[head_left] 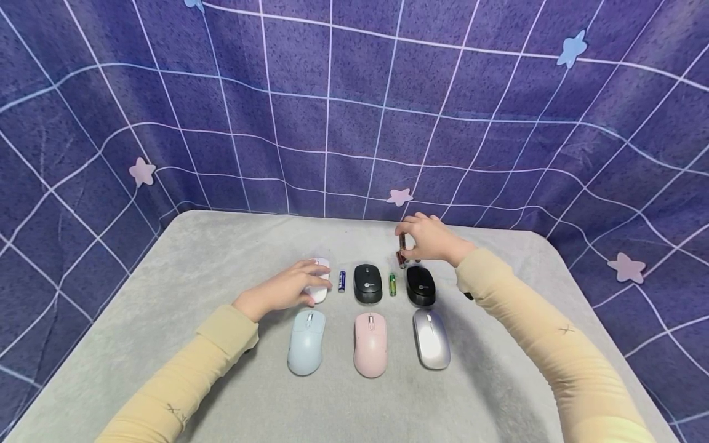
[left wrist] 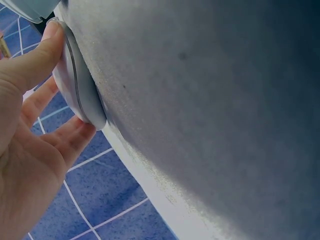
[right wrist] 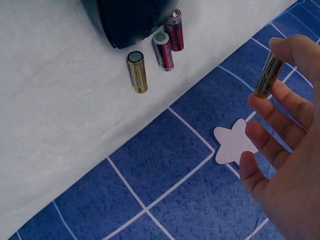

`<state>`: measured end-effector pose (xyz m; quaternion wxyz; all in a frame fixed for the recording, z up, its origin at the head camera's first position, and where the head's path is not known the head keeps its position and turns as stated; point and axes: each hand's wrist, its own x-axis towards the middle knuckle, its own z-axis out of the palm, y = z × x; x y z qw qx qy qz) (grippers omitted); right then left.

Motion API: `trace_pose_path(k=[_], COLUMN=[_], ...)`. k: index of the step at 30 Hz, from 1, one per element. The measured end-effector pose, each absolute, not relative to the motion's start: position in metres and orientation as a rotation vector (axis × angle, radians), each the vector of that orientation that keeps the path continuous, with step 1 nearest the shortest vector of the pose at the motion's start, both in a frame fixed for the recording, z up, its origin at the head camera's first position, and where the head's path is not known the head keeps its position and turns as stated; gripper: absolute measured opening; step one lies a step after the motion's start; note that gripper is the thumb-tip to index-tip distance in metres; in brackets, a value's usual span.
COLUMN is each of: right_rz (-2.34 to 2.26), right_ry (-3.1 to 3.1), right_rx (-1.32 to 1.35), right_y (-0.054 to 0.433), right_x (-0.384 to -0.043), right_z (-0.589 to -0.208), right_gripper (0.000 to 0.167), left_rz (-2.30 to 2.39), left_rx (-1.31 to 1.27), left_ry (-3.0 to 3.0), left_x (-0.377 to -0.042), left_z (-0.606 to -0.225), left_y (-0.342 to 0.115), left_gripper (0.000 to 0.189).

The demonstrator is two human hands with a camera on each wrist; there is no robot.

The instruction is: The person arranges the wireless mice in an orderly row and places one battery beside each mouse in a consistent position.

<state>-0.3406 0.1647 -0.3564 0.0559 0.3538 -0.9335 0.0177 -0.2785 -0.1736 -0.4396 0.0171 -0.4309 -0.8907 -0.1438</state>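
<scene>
My left hand (head_left: 290, 286) holds a white mouse (left wrist: 75, 77) at the left of the row, thumb at one end and fingertips at the other in the left wrist view. Between the thumb and a fingertip of my right hand (right wrist: 285, 130), a gold-and-dark battery (right wrist: 269, 74) is pinched, raised off the table behind the right black mouse (head_left: 421, 286). Beside that mouse, a gold battery (right wrist: 138, 72) and two red batteries (right wrist: 163, 51) lie on the table in the right wrist view. A blue battery (head_left: 341, 282) and a green battery (head_left: 392, 284) flank the middle black mouse (head_left: 368, 283).
Nearer me lie a light blue mouse (head_left: 306, 342), a pink mouse (head_left: 370, 344) and a silver mouse (head_left: 432, 339). All rest on a table with a grey cloth (head_left: 266, 394). A blue gridded curtain (head_left: 354, 123) with stars stands behind the table's back edge.
</scene>
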Motion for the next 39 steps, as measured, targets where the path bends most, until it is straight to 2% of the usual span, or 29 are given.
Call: trace_pose_path(k=[22,39], right_rz=[0.074,0.166], right_ry=[-2.77,-2.712], right_rx=[1.108,1.177], right_y=[0.197,0.234], right_x=[-0.316,-0.313], right_z=[-0.343,-0.362], right_gripper=[0.042,0.043], left_rz=[-0.458,-0.447], left_rx=[-1.329,-1.328], left_ry=[-2.788,-2.796], left_x=[-0.279,-0.28], left_z=[-0.441,-0.441], left_y=[-0.173,-0.173], left_gripper=[0.047,0.046])
